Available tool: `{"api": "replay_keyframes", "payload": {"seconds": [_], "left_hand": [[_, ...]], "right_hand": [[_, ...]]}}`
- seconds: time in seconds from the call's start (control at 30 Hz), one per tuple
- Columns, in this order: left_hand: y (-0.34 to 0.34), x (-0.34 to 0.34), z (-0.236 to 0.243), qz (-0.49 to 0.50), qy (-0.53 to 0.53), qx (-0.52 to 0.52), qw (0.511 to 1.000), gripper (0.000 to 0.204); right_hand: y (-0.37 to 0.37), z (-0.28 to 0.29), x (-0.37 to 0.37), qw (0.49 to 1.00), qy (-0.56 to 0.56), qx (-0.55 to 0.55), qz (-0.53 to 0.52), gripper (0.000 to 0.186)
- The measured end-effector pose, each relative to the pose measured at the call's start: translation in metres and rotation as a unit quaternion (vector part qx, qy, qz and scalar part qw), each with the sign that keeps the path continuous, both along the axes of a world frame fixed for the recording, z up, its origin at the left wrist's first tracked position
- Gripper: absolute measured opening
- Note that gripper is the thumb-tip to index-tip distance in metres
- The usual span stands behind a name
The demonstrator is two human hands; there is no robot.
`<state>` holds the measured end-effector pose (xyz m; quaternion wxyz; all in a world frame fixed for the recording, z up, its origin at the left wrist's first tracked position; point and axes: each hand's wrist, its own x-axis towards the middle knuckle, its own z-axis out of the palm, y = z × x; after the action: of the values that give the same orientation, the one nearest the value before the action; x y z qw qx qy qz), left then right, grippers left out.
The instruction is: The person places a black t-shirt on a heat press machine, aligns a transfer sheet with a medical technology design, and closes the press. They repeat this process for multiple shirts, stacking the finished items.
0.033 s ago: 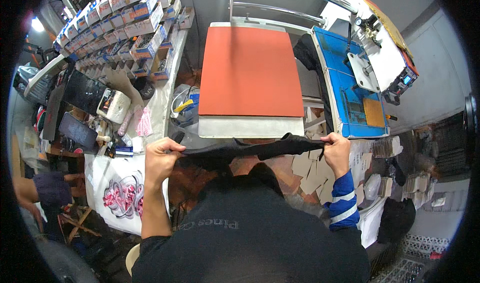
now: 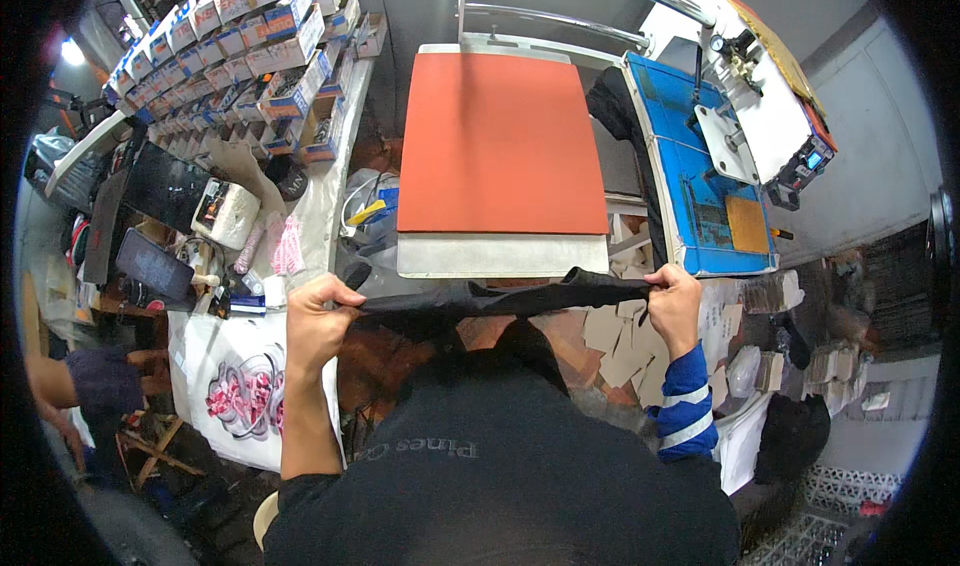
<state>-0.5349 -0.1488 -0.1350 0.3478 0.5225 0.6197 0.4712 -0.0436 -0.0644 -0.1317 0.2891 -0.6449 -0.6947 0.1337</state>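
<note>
A piece of black cloth, perhaps a garment, is stretched nearly level between my two hands. My left hand pinches its left end, thumb toward the middle. At the other end, my right hand has closed fingers on the cloth; a blue sleeve with pale stripes covers that forearm. The cloth hangs just in front of the near edge of a flat orange-red pad on a white base. How far the cloth drops below my hands is hard to see against my black shirt.
A press head with gauge and small display stands right, by a blue panel. Small open boxes are stacked at left. Below lie a phone and a printed white sheet. Another person's arm shows far left.
My left hand has shifted very slightly left, and the black cloth looks a little straighter. My right hand is nearly where it was.
</note>
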Motion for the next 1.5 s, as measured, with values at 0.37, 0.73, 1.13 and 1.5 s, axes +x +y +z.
{"api": "replay_keyframes", "payload": {"seconds": [0.37,0.73,1.13,1.5], "left_hand": [[0.040,-0.027,0.031,-0.076,0.084,-0.019,0.993,0.020],[0.045,-0.040,0.010,0.013,0.031,0.057,0.998,0.032],[0.067,-0.021,0.016,-0.036,0.122,-0.044,0.991,0.016],[0.083,-0.025,0.017,0.019,0.071,-0.013,0.997,0.018]], "right_hand": [[0.020,0.004,-0.025,0.999,0.013,-0.030,-0.035,0.020],[0.042,0.009,-0.023,0.996,0.082,0.006,-0.034,0.015],[0.046,-0.002,-0.023,0.995,0.046,-0.058,-0.072,0.018],[0.051,0.003,-0.024,0.994,0.075,0.001,-0.077,0.014]]}}
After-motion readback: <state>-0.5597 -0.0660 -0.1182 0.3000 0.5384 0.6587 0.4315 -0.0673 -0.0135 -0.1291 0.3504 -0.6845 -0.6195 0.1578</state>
